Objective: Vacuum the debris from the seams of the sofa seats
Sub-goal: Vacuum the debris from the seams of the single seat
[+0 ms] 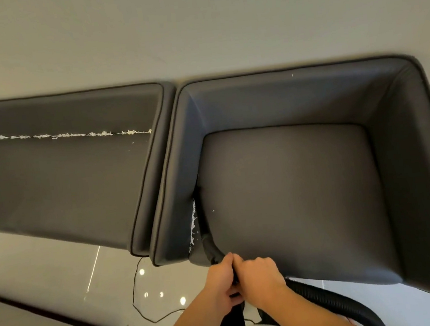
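Gripping nozzle (212, 250) with left hand (221, 281) and right hand (260, 275), fingers curled tight, tip in seat (291, 194) seam beside white debris (193, 223).

1. We hold the black vacuum nozzle (212, 248) with both hands, the left hand (221, 281) and right hand (260, 275) side by side on it.
2. The nozzle lies in the seam on the left of the armchair seat (291, 194).
3. White debris (193, 223) lies in that seam, just left of the nozzle.
4. More white scraps (59, 135) line the back seam of the sofa (65, 184) left of the armchair seat.
5. The ribbed hose (329, 302) runs below the seat's front edge.
6. A thin cable (135, 290) lies on the glossy floor (61, 272), below and left of the seat.
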Action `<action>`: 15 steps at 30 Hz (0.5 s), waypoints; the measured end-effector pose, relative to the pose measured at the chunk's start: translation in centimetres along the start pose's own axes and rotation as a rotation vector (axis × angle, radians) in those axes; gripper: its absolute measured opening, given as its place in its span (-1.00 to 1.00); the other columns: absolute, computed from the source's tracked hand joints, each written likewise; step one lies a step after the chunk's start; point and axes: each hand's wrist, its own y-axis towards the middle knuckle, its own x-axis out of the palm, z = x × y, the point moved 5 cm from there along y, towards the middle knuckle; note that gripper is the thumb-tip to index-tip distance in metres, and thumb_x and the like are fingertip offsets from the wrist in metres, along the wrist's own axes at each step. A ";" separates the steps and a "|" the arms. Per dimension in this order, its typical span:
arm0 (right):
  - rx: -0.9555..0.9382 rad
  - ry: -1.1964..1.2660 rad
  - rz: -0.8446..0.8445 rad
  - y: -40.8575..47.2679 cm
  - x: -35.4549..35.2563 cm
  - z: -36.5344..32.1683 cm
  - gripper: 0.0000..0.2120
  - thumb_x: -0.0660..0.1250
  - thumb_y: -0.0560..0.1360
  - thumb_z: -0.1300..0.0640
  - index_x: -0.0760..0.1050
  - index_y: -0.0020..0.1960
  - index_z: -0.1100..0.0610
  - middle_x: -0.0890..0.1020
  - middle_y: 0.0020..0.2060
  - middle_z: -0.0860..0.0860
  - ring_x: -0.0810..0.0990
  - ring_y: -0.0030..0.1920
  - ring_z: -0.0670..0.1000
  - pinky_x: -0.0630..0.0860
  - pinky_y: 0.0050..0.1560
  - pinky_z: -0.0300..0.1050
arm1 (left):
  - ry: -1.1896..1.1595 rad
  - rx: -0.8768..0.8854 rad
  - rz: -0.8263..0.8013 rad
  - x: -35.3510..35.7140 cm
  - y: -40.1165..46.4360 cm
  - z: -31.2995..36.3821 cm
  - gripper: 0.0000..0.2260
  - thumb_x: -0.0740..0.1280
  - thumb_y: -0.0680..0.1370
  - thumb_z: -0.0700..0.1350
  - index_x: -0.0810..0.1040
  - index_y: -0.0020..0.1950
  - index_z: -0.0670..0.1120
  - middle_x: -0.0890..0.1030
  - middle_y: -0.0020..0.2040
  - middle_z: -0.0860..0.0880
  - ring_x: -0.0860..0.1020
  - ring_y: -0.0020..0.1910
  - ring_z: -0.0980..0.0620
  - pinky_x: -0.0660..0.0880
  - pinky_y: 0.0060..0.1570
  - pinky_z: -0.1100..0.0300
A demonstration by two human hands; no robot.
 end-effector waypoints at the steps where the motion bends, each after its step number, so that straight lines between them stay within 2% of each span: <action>1: 0.013 0.022 0.006 -0.1 -0.5 0.2 -0.54 0.22 0.61 0.02 0.23 0.45 0.11 0.68 0.12 0.09 0.66 0.10 0.23 0.36 -0.09 0.02 | 0.009 0.023 0.008 0.0 0.0 0.2 -0.75 0.26 0.66 0.01 0.55 0.16 -0.15 0.65 0.03 -0.21 0.63 0.01 -0.19 0.59 0.10 -0.13; 4: 0.104 0.184 0.019 0.0 -3.3 1.5 -0.64 0.27 0.55 -0.11 0.32 0.23 0.07 0.67 0.08 0.10 0.64 0.10 0.23 0.39 -0.08 0.02 | 0.055 0.185 0.030 0.6 -0.3 2.3 -0.78 0.31 0.63 0.03 0.54 0.10 -0.11 0.65 0.08 -0.19 0.61 -0.01 -0.14 0.59 0.07 -0.09; 6: 0.214 0.367 0.024 0.3 -5.8 2.7 -0.68 0.27 0.50 -0.16 0.34 0.05 0.05 0.67 0.00 0.09 0.65 0.04 0.22 0.46 -0.10 0.01 | 0.057 0.299 0.000 1.6 -0.8 4.3 -0.78 0.34 0.62 0.04 0.55 0.05 -0.11 0.66 0.08 -0.19 0.65 0.05 -0.16 0.62 0.08 -0.12; 8: 0.290 0.692 0.060 0.3 -8.3 3.8 -0.75 0.28 0.47 -0.07 0.41 -0.01 0.10 0.70 -0.15 0.12 0.70 -0.16 0.23 0.58 -0.16 0.03 | 0.041 0.365 -0.067 3.0 -1.9 6.1 -0.81 0.33 0.63 0.02 0.57 0.07 -0.10 0.67 0.04 -0.15 0.66 0.02 -0.13 0.65 0.01 -0.04; 10: 0.304 1.013 0.054 0.0 -9.7 4.5 -0.85 0.27 0.50 0.14 0.50 0.00 0.20 0.67 -0.30 0.19 0.64 -0.37 0.20 0.58 -0.25 0.09 | 0.015 0.398 -0.121 4.3 -2.7 7.2 -0.80 0.32 0.65 -0.01 0.58 0.13 -0.12 0.65 0.00 -0.12 0.63 -0.06 -0.06 0.62 -0.05 0.04; 11: 0.300 1.109 0.024 -0.5 -10.2 4.7 -0.88 0.25 0.52 0.21 0.52 0.00 0.23 0.63 -0.34 0.22 0.59 -0.40 0.19 0.56 -0.26 0.10 | 0.010 0.397 -0.145 4.9 -3.0 7.5 -0.78 0.32 0.64 -0.01 0.57 0.17 -0.13 0.66 0.01 -0.13 0.62 -0.09 -0.04 0.61 -0.05 0.04; 15: 0.311 1.135 -0.027 -3.5 -10.3 5.7 -0.90 0.25 0.57 0.24 0.54 0.00 0.17 0.61 -0.39 0.18 0.56 -0.43 0.14 0.56 -0.35 -0.01 | 0.049 0.330 -0.220 6.7 -4.0 6.2 -0.78 0.33 0.63 -0.01 0.57 0.18 -0.13 0.67 0.01 -0.11 0.64 -0.12 -0.03 0.64 -0.15 0.07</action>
